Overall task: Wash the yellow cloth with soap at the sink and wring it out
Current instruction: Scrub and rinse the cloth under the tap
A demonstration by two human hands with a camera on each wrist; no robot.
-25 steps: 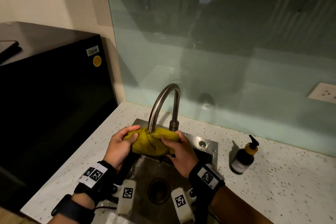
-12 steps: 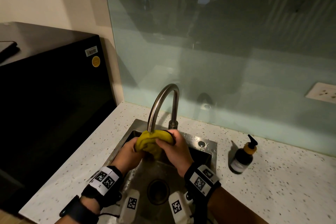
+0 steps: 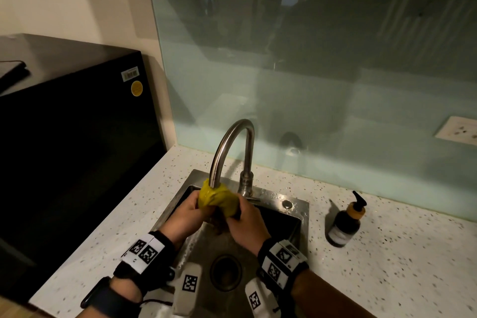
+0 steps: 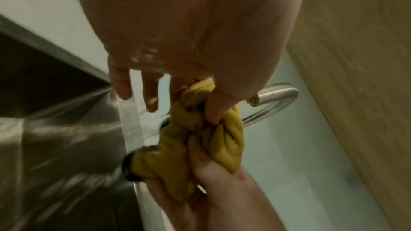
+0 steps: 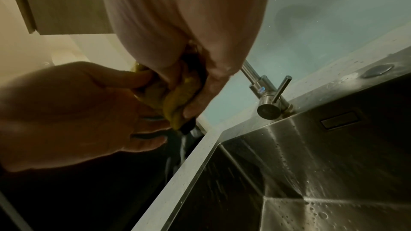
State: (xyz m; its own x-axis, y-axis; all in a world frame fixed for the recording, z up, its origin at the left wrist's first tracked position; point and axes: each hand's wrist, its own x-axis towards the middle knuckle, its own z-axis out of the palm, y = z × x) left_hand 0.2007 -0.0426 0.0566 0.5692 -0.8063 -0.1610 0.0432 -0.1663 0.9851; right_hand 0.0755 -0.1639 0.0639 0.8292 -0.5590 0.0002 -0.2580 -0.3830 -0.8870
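Cloth: yellow cloth twisted, long way left to right, over sink back edge.
Hands: left hand and right hand each squeeze one end.

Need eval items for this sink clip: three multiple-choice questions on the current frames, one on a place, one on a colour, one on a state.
1. Where is the soap bottle?
A. On the counter right of the sink
B. In the basin
C. On the black appliance

2. What colour is the cloth?
A. Blue
B. Yellow
C. White

3. How is the cloth held?
A. Lying flat in the basin
B. Draped over the faucet
C. Bunched, gripped by the left hand and right hand

Answers: 1 A, the head view shows it standing on the speckled counter; 2 B, yellow in all views; 3 C, both hands clutch the twisted cloth under the faucet spout.
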